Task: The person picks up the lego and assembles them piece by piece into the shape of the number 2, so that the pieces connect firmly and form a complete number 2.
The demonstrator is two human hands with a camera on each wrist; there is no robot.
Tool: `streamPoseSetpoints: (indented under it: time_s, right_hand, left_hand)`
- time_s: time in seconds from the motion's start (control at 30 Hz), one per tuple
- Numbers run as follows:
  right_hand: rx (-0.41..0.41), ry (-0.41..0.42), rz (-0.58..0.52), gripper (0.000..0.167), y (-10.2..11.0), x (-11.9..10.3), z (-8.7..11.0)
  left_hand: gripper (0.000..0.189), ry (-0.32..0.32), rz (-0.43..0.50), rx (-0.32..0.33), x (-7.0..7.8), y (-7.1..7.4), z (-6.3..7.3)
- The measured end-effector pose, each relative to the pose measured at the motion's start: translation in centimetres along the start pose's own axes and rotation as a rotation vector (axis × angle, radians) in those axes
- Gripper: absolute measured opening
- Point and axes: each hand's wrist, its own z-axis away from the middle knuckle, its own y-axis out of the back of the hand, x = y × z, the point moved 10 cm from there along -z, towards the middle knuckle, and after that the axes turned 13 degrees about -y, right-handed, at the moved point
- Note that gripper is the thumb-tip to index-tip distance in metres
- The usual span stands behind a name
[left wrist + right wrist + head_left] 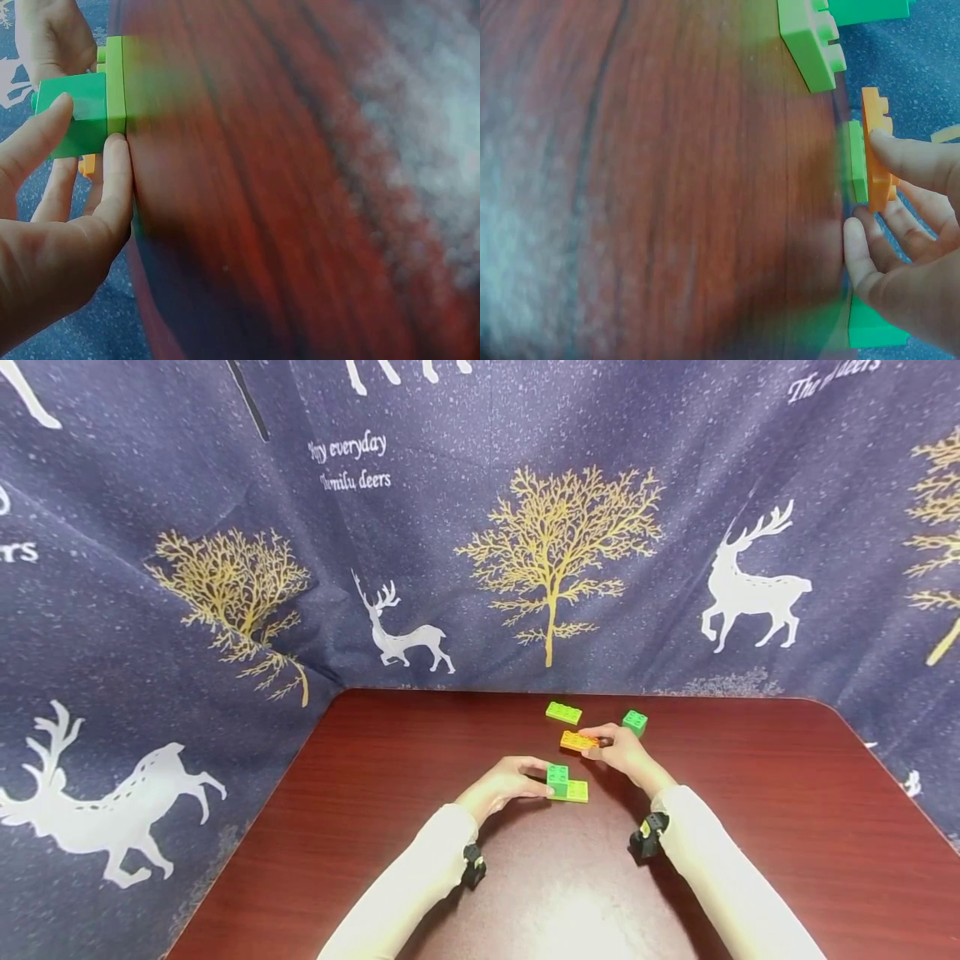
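Below frame centre, left hand (517,777) grips green block (557,782) seated on lime plate (578,791), apparently steadying both; just above, right hand (628,753) pinches orange plate (576,742).

The left grip (513,779) pinches between thumb (43,135) and fingers (116,169); the right grip (621,750), farther forward, appears to pinch likewise.

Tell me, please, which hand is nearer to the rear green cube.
Right. The right hand, holding the orange brick, is just in front of the rear green cube; the left hand is farther off, to its left and nearer the person.
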Motion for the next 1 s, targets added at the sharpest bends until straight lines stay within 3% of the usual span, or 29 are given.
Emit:
streamPoseSetpoints:
  time_s: [0.7, 1.0]
  right_hand:
    - [0.011, 0.136, 0.03, 0.04, 1.3, -1.0, 1.7]
    - [-0.017, 0.297, 0.045, 0.038, 1.0, -3.1, 3.7]
  left_hand:
    - [0.044, 0.012, -0.01, 0.016, -0.2, 0.2, -0.1]
    - [0.041, 0.015, 0.002, 0.02, -0.3, 0.2, -0.2]
